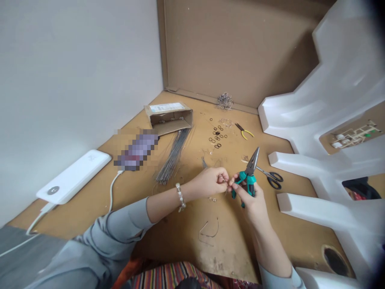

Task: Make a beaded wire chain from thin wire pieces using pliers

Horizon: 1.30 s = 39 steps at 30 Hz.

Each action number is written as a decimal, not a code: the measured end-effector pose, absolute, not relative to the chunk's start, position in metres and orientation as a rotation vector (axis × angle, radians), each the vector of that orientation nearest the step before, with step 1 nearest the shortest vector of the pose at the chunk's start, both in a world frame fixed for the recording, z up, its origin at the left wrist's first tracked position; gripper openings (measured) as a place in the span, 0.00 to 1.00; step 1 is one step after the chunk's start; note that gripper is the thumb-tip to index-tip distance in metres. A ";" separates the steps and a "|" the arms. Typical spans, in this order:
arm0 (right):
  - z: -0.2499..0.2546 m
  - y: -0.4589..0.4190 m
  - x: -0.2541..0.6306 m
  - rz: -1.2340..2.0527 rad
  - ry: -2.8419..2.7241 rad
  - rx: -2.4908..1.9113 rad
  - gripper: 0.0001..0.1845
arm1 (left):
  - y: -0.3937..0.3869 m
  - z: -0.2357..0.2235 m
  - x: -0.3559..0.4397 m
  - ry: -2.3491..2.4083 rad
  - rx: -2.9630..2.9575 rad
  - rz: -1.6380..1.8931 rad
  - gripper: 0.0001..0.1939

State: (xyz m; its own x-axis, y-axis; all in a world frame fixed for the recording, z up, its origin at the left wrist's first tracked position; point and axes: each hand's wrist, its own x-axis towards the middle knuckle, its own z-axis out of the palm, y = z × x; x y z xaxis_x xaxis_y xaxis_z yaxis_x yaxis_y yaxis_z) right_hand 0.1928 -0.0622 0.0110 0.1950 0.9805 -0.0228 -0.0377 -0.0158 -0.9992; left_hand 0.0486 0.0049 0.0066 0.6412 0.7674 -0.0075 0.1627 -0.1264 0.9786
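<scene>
My left hand [210, 181] is closed in a pinch on a short, thin piece of wire held just over the brown board. My right hand [251, 196] grips green-handled needle-nose pliers [250, 170], whose jaws point up and away. The fingertips of both hands meet at the wire. A bead bracelet sits on my left wrist. Bent wire scraps [209, 230] lie on the board below my hands.
A bundle of straight wires [173, 156] spills from a small cardboard box [168, 116]. Several small black rings [217, 137], yellow-handled pliers [245, 131], scissors [272, 178], a wire tangle [225, 100]. White power bank [75, 174] at left, white foam packing [327, 132] at right.
</scene>
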 end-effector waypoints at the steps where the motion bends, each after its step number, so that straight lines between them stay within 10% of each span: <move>1: 0.011 -0.062 0.193 1.092 -1.013 -1.290 0.11 | 0.004 0.007 0.048 0.796 1.702 0.619 0.02; 19: 0.018 -0.063 0.205 1.205 -0.983 -1.178 0.12 | 0.000 0.019 0.045 0.605 1.726 0.718 0.06; 39: 0.004 -0.055 0.217 0.617 -1.696 -1.699 0.16 | 0.051 0.057 -0.010 0.469 1.148 0.513 0.06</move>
